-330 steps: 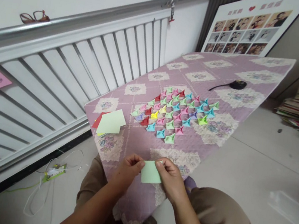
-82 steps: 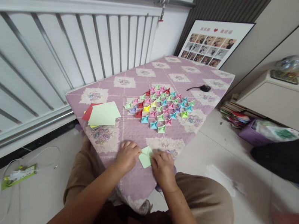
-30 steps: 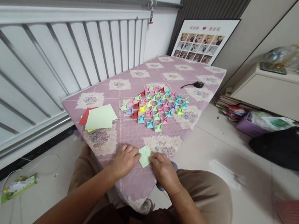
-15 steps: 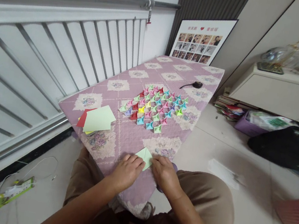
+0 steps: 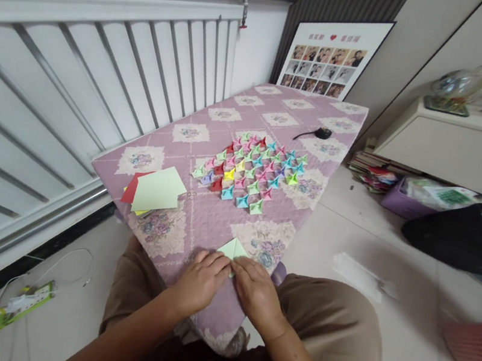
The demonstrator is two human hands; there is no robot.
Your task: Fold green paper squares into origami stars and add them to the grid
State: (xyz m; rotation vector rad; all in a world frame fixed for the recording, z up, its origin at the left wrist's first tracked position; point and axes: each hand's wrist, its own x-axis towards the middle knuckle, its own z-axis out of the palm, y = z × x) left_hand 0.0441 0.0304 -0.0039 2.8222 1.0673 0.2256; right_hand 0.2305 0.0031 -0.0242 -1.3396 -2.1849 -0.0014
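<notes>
A pale green folded paper square [image 5: 234, 246] lies on the table near its front corner, a corner pointing away from me and a crease line down its middle. My left hand [image 5: 204, 276] presses its left side, fingers curled together on the paper. From the right, my right hand [image 5: 257, 288] grips the paper with bunched fingertips that meet the left hand's near the centre. The lower part of the paper is mostly hidden under both hands. Beyond them stand rows of small folded paper pieces [image 5: 250, 173] in green, pink, red, blue and yellow.
Loose paper sheets [image 5: 159, 189], green over red and yellow, lie at the table's left edge. The table [image 5: 211, 224] has a purple floral cloth. A black round object with a strap [image 5: 322, 133] lies toward the back. A white radiator [image 5: 99, 91] borders the left side.
My right hand has moved left over the paper, so its fingertips now meet my left hand's. More of the paper is covered. My left hand has hardly moved.
</notes>
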